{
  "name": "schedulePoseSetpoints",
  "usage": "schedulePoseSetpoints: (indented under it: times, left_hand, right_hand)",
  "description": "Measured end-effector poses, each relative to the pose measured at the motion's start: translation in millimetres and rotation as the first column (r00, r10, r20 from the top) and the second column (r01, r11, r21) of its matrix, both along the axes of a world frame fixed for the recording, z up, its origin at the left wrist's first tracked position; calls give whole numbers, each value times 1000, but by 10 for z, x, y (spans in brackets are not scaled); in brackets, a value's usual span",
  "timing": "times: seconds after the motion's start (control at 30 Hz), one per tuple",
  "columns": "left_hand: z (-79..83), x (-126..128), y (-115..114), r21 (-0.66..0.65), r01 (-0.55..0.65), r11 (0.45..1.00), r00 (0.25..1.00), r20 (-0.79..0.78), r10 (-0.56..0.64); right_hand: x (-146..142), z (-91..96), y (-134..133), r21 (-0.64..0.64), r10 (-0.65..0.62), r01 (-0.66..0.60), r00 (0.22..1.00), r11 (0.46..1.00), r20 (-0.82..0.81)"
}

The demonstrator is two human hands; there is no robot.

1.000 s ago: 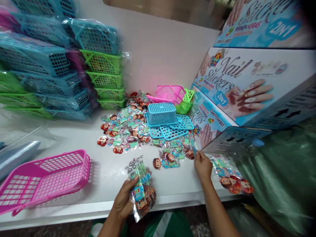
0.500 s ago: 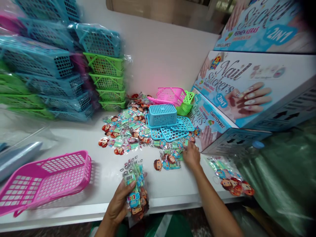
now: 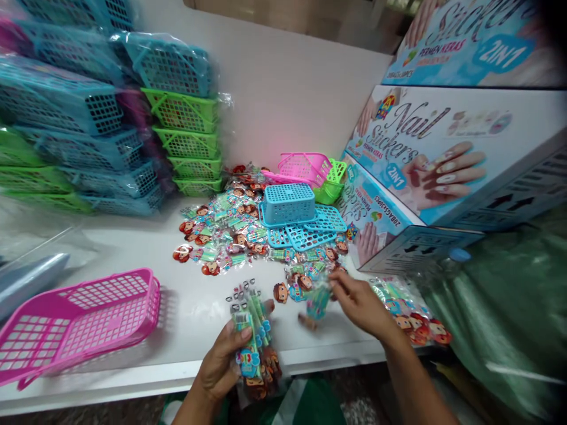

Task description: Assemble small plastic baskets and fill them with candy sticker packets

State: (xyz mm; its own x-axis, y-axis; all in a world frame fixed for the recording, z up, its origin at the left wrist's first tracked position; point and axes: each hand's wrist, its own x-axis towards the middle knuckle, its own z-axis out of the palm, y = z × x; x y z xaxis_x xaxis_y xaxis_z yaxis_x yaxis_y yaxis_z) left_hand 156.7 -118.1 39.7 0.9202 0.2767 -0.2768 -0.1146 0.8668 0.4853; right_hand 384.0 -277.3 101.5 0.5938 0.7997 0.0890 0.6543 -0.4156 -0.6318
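Note:
My left hand (image 3: 224, 357) is closed around a bunch of small clear packets (image 3: 253, 339) with green sticks inside and cartoon heads at the lower end, held over the table's front edge. Between the fingertips of my right hand (image 3: 361, 301) hangs a single cartoon packet (image 3: 318, 302), blurred by motion, above the white table. Behind it a few similar packets (image 3: 295, 284) lie on the tabletop. A wide pile of them (image 3: 221, 236) spreads farther back, partly under a blue upturned basket (image 3: 290, 203) and flat blue lattice pieces (image 3: 312, 237).
A pink basket (image 3: 115, 313) stands at the left front. Wrapped blue and green baskets (image 3: 186, 112) are stacked at the back left. Nail sticker boxes (image 3: 443, 153) rise on the right, with more packets (image 3: 411, 313) before them. Pink (image 3: 305, 168) and green baskets (image 3: 330, 192) sit behind the pile.
My right hand has pulled back from the pile toward me, lifting one packet off the table. The left hand with its bunch has shifted slightly right.

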Motion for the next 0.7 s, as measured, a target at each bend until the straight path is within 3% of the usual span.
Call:
schedulePoseSetpoints:
  times: [0.07,0.17,0.27,0.33,0.4,0.47,0.53,0.7]
  left_hand:
    - [28,27,-44,24,19,1000,1000,-5,-18]
    - [-24,0,-102,65,75,995,993,-92,-69]
    - [-126,-117,-107,66,60,996,984,-172,-47]
    - [-173,-207,-83,59,32,998,976,-216,-18]
    - [-196,-271,-55,59,9,998,966,-260,6]
    - [-207,-295,-37,56,-5,998,955,-294,21]
    - [-220,-284,-30,53,-7,999,951,-308,23]
    - [-266,-234,-30,46,-11,999,960,-278,24]
  right_hand:
    - [-306,10,170,4,202,-205,960,979,-194]
    - [-567,-208,442,57,282,-277,929,959,-241]
    - [-512,-524,596,22,225,-224,972,974,-65]
    - [-387,-702,643,-105,184,-168,970,980,160]
    - [-281,-819,686,-306,258,-151,901,940,350]
    - [-226,-858,743,-463,376,-175,842,869,387]
    - [-212,-828,807,-526,446,-213,816,823,368]
    - [-230,-684,894,-507,490,-274,794,817,360]
